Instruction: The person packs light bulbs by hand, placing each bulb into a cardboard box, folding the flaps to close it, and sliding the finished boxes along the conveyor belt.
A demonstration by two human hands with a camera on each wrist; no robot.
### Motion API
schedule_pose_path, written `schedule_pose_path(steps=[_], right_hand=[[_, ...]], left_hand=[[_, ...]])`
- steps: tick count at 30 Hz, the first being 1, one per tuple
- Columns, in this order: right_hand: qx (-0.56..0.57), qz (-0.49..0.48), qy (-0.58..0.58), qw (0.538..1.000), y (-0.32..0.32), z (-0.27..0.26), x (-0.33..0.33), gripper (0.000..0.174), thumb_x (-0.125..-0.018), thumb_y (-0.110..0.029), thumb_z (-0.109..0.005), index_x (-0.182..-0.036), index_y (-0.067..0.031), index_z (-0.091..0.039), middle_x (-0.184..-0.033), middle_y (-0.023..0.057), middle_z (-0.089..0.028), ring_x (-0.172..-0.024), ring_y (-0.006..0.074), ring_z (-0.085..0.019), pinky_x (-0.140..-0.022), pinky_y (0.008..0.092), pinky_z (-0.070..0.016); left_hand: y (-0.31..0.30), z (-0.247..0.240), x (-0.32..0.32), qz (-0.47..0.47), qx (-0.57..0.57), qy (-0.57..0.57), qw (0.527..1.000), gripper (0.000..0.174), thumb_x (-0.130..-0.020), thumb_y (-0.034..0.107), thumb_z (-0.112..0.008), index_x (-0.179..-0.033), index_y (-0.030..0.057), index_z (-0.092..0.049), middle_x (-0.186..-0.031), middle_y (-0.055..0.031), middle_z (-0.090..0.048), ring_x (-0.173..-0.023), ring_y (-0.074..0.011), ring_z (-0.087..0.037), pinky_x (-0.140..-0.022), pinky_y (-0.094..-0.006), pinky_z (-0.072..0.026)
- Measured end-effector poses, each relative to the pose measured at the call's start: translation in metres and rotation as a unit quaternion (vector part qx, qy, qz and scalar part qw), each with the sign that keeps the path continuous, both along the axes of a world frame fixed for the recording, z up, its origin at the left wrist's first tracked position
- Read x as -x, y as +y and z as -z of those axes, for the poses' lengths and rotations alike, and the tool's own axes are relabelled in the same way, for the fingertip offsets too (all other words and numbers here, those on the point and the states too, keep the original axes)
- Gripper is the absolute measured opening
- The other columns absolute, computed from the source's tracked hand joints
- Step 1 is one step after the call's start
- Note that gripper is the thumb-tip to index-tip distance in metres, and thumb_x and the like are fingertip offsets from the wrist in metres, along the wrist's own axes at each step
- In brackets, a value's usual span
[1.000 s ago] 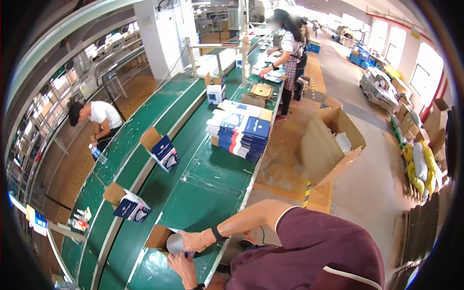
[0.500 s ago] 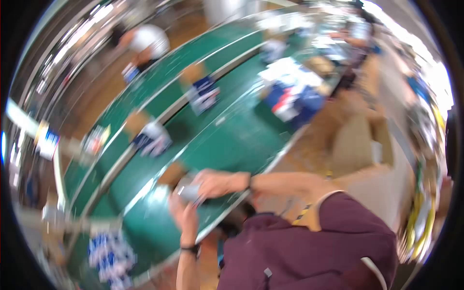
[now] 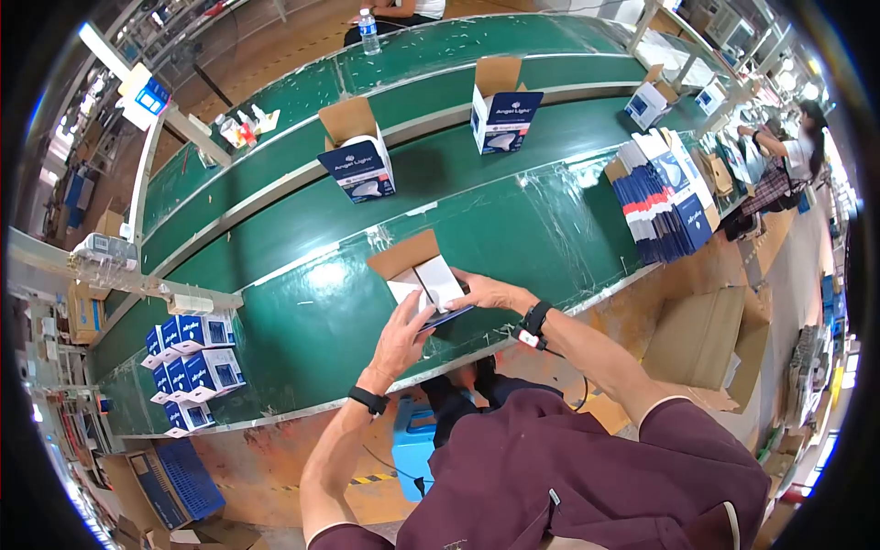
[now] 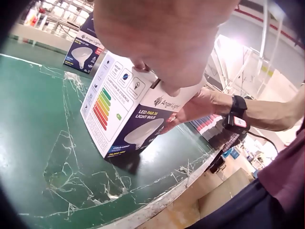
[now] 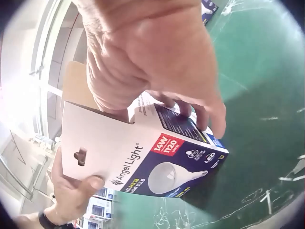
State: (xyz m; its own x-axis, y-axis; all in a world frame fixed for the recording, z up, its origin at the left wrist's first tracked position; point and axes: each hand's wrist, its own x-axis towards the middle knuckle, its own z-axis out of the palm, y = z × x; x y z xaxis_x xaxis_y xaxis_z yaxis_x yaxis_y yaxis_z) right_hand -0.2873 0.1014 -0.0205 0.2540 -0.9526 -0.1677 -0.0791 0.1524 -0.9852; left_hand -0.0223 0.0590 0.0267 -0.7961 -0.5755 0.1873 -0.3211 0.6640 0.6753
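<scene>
An open light bulb box [image 3: 438, 280], navy and white, is between my two hands over the green conveyor belt. Its brown back flap [image 3: 404, 254] is raised, and white inner flaps cover the opening, so the inside is hidden. My left hand [image 3: 401, 337] holds the near side; in the right wrist view its thumb lies on the white front flap [image 5: 90, 138] with the hang hole. My right hand [image 3: 490, 291] grips the box from the other side, fingers spread down the printed panel [image 5: 178, 121]. A bulb picture [image 4: 143, 133] is printed on the front.
Two open boxes [image 3: 359, 165] [image 3: 506, 119] stand along the belt's far side. A stack of flattened cartons [image 3: 665, 197] lies to the right, and several closed boxes [image 3: 191, 367] are piled at left. A metal rail [image 3: 275, 215] runs lengthwise. A large carton [image 3: 701, 339] sits on the floor.
The head view has swung left, bringing the piled boxes in. A grey round item at the box opening between my hands is out of sight; white flaps now show there.
</scene>
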Motion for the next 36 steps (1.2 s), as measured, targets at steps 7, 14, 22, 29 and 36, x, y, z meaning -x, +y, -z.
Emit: schedule_pose_path(steps=[7, 14, 22, 29, 36], right_hand=[[-0.101, 0.081, -0.116, 0.985, -0.030, -0.029, 0.027, 0.074, -0.098, -0.033, -0.073, -0.159, -0.0035, -0.044, -0.154, 0.0122, -0.056, -0.141, 0.0273, -0.051, -0.118, 0.0401, -0.0379], [-0.053, -0.318, 0.104, 0.941, -0.103, -0.095, 0.014, 0.075, -0.091, -0.059, -0.074, -0.149, -0.0123, -0.061, -0.162, 0.0153, -0.047, -0.149, 0.0336, -0.043, -0.121, 0.0543, -0.0319], [0.222, -0.259, 0.329, 0.881, -0.040, -0.081, 0.000, 0.087, -0.084, -0.063, -0.078, -0.151, -0.0127, -0.058, -0.163, 0.0218, -0.044, -0.153, 0.0492, -0.032, -0.122, 0.0615, -0.0278], [0.224, -0.243, 0.331, 0.884, -0.035, -0.072, 0.001, 0.085, -0.089, -0.061, -0.073, -0.155, -0.0101, -0.052, -0.165, 0.0219, -0.040, -0.154, 0.0496, -0.028, -0.126, 0.0577, -0.0270], [0.189, -0.208, 0.249, 0.927, -0.041, -0.083, 0.008, 0.058, -0.095, -0.047, -0.073, -0.142, -0.0137, -0.066, -0.152, 0.0183, -0.057, -0.149, 0.0404, -0.044, -0.125, 0.0565, -0.0291]], left_hand=[[-0.013, 0.011, -0.006, 0.071, 0.106, -0.071, 0.989, 0.041, -0.090, 0.024, -0.078, -0.130, 0.0203, -0.073, -0.160, -0.0091, -0.051, -0.153, -0.0383, -0.038, -0.125, -0.0538, -0.0301], [-0.012, 0.019, -0.008, 0.063, 0.100, -0.076, 0.990, 0.043, -0.089, 0.026, -0.079, -0.131, 0.0219, -0.072, -0.154, -0.0096, -0.056, -0.146, -0.0349, -0.047, -0.126, -0.0534, -0.0298], [-0.013, 0.017, -0.010, 0.058, 0.061, -0.013, 0.996, 0.040, -0.090, 0.018, -0.078, -0.129, 0.0094, -0.071, -0.136, -0.0149, -0.067, -0.139, -0.0374, -0.052, -0.127, -0.0564, -0.0280], [-0.014, 0.019, -0.013, 0.079, 0.083, -0.038, 0.993, 0.048, -0.091, 0.021, -0.077, -0.136, 0.0094, -0.066, -0.139, -0.0169, -0.065, -0.140, -0.0387, -0.051, -0.127, -0.0564, -0.0274], [-0.016, 0.021, -0.014, 0.071, 0.073, -0.052, 0.993, 0.054, -0.090, 0.022, -0.080, -0.138, 0.0057, -0.062, -0.142, -0.0190, -0.062, -0.143, -0.0400, -0.048, -0.126, -0.0553, -0.0290]])
